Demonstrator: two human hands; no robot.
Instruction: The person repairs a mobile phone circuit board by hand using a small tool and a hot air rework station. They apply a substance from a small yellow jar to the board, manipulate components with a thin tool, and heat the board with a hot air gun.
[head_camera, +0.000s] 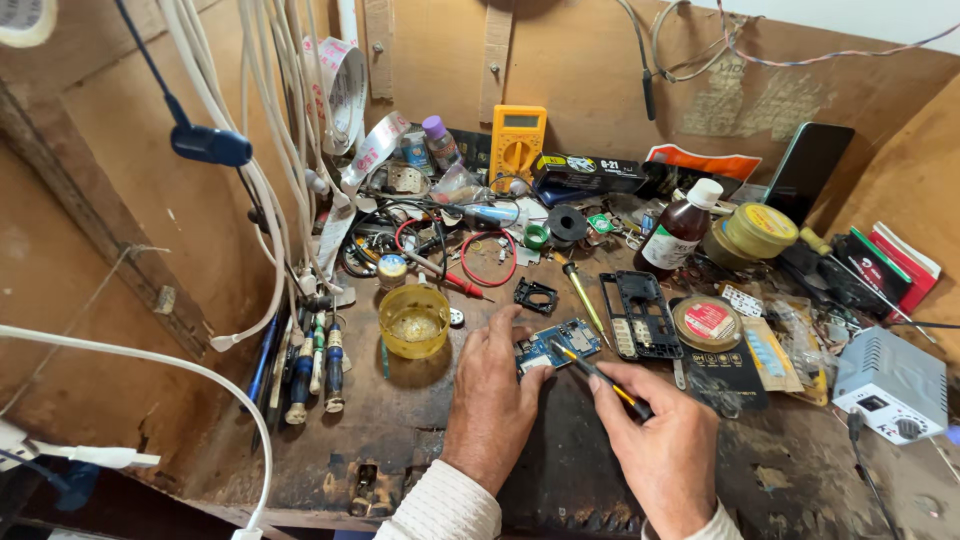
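Landmark: the blue circuit board (557, 345) lies on the worn wooden bench (420, 430), just in front of me.
Left of the board: a yellow round dish (414, 320) stands near it; further left, a row of screwdrivers (305, 365) leans at the bench's edge under hanging white cables (270, 150).
My left hand (497, 385): it lies flat with its fingers pressing the board's near left corner, gripping nothing.
My right hand (662, 435): it pinches a black and yellow tool (600, 375), whose tip touches the board.
Behind the board: a yellow multimeter (517, 140) stands against the back wall.
Right of the board: a black phone frame (640, 315) is just beside it, then a round tin with a red label (707, 322), a brown bottle with a white cap and label (680, 230), and a grey box with a knob (890, 385).
Open room: bare wood lies between my wrists and the near edge.
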